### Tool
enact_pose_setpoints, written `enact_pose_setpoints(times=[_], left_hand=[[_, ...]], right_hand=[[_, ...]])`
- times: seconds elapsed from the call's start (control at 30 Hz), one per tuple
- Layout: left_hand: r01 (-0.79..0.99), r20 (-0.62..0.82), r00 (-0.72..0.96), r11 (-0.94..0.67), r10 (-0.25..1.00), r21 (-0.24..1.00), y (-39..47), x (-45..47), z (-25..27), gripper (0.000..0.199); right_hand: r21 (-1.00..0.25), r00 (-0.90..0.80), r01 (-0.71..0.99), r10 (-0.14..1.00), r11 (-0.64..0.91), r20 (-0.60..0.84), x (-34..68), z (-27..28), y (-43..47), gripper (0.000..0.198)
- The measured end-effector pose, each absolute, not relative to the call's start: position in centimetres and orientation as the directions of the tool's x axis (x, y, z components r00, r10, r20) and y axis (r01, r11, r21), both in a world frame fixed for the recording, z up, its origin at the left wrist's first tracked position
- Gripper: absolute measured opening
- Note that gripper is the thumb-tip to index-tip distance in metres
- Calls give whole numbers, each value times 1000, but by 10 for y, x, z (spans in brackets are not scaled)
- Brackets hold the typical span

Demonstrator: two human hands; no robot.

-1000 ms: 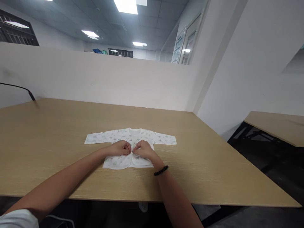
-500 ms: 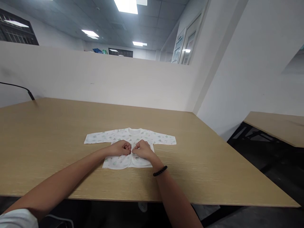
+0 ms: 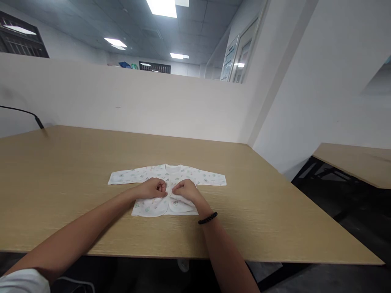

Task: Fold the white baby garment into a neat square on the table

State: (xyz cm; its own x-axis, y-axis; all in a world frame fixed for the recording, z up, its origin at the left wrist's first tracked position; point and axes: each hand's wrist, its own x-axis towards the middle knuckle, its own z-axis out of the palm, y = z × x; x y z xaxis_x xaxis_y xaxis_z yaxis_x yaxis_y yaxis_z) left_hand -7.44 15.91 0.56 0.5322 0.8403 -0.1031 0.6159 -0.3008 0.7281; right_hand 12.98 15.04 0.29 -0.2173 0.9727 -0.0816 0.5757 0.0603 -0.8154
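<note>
I am viewing a white, printed fabric shirt (image 3: pixel 176 176) at twelve o'clock on the pale wooden desk (image 3: pixel 259 211), sleeves (image 3: pixel 212 179) pointing to nine and three, presumably exposing its front. The right hand (image 3: pixel 187 190) is pinching that front; I cannot tell whether the curled left hand (image 3: pixel 154 188) is pinching.

Under and around the fingers (image 3: pixel 179 186) I have a wood-toned tabletop (image 3: pixel 259 195). Beyond them, a plain white partition (image 3: pixel 137 106) runs along its far edge, with a thin black cable-like piece (image 3: pixel 22 110) to their far left. To their right I see a pale wall (image 3: pixel 330 81) and a second table (image 3: pixel 354 162) on black framing, above a dark floor (image 3: pixel 330 280). Over the partition, bright light panels (image 3: pixel 161 7) sit in a grey tiled ceiling (image 3: pixel 91 28). I make out a dark barred window (image 3: pixel 21 38) far left of the fingers, a smaller one (image 3: pixel 154 68) straight beyond, and framed glazing (image 3: pixel 243 53) to the right.
</note>
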Motion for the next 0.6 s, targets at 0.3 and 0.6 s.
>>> enact_pose_setpoints(times=[0.3, 0.6], left_hand=[[563, -230, 749, -414, 621, 715, 157, -103, 40, 41], [538, -280, 829, -553, 485, 637, 128, -80, 48, 27]], right_hand=[[-838, -772, 521, 508, 161, -382, 162, 35, 137, 35], [-786, -734, 571, 575, 236, -361, 153, 26, 140, 30]])
